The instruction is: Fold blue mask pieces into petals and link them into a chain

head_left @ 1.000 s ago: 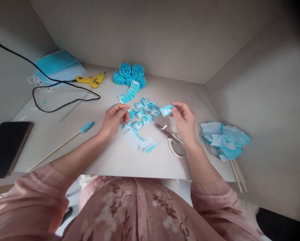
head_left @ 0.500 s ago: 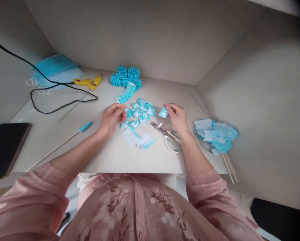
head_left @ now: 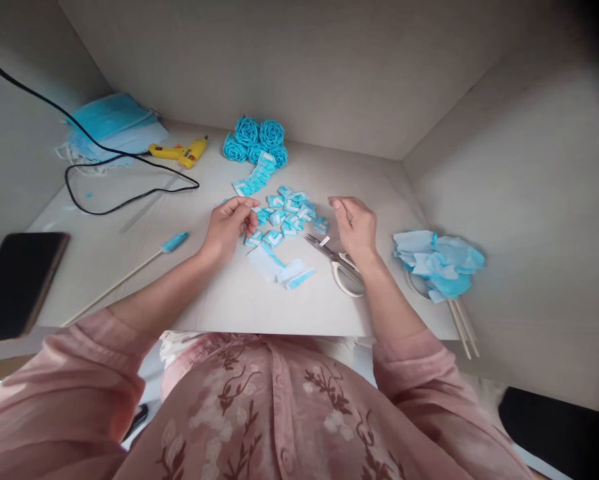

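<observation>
Small folded pieces of blue-and-white mask fabric [head_left: 292, 205] lie in a loose pile at the middle of the table. At the pile's left edge is my left hand [head_left: 229, 223], its fingers curled and the thumb against the index finger; whatever is between them is hidden. My right hand [head_left: 355, 225] is raised to the right of the pile, fingers bent together, with nothing visible in them. One folded piece [head_left: 321, 225] lies just left of it. Scissors with white handles [head_left: 347, 280] rest partly under my right wrist. Flat cut fabric strips [head_left: 294, 272] lie in front of the pile.
Blue rolled fabric roses [head_left: 259, 137] are stacked at the back, near a folded strip [head_left: 255, 175]. At left are a yellow glue gun [head_left: 189, 153] with black cord, masks [head_left: 112, 130], a blue-tipped stick [head_left: 174, 242] and a phone [head_left: 22, 283]. Fabric scraps [head_left: 439, 260] and sticks [head_left: 463, 330] sit at right.
The folded piece that was in my right hand now lies at the pile's right edge, and the fingers have come away from it. The whole view has shifted slightly.
</observation>
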A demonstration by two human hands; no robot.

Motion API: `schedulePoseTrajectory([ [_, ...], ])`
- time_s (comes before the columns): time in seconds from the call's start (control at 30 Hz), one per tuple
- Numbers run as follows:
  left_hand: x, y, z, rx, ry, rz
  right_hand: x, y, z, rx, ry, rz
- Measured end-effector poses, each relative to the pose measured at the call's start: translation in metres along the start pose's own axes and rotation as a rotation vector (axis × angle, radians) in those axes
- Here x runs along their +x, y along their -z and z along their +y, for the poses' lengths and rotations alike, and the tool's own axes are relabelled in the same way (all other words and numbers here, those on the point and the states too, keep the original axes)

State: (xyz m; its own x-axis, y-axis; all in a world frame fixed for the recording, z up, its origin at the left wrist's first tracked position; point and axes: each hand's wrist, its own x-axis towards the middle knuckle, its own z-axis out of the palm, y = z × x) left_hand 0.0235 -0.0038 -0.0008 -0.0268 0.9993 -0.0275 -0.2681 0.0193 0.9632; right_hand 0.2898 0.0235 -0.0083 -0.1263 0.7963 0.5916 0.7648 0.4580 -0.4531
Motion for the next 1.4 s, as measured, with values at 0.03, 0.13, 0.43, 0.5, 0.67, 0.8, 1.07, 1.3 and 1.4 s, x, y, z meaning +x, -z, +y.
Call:
schedulePoseTrajectory([
  [0.03,0.000,0.000,0.000,0.000,0.000,-0.006,-0.001,0.000,-0.006,-0.008,0.029,-0.026],
  [0.13,0.000,0.001,0.000,0.010,-0.009,-0.019,-0.008,-0.001,-0.029,0.000,0.144,-0.135],
  [0.43,0.001,0.004,-0.005,0.076,-0.060,-0.053,-0.030,-0.018,-0.076,-0.067,0.285,-0.592],
  [0.5,0.000,0.004,-0.004,0.084,-0.079,-0.072,-0.033,-0.021,-0.079,-0.144,0.286,-0.609],
  [0.67,-0.005,0.001,0.001,0.136,-0.128,-0.125,-0.035,-0.027,-0.083,-0.157,0.288,-0.644],
  [0.8,-0.004,0.000,0.001,0.140,-0.157,-0.132,-0.032,-0.024,-0.080,0.036,0.216,-0.548],
  [1.07,-0.009,-0.007,-0.005,-0.022,0.025,-0.350,-0.026,-0.015,-0.074,0.348,-0.148,-0.160],
  [1.3,-0.016,-0.008,-0.015,0.256,0.038,-0.266,-0.029,-0.022,-0.076,0.488,-0.196,-0.176],
  [1.4,-0.015,-0.007,-0.015,0.173,0.085,-0.261,-0.023,-0.017,-0.071,0.647,-0.239,-0.228],
])
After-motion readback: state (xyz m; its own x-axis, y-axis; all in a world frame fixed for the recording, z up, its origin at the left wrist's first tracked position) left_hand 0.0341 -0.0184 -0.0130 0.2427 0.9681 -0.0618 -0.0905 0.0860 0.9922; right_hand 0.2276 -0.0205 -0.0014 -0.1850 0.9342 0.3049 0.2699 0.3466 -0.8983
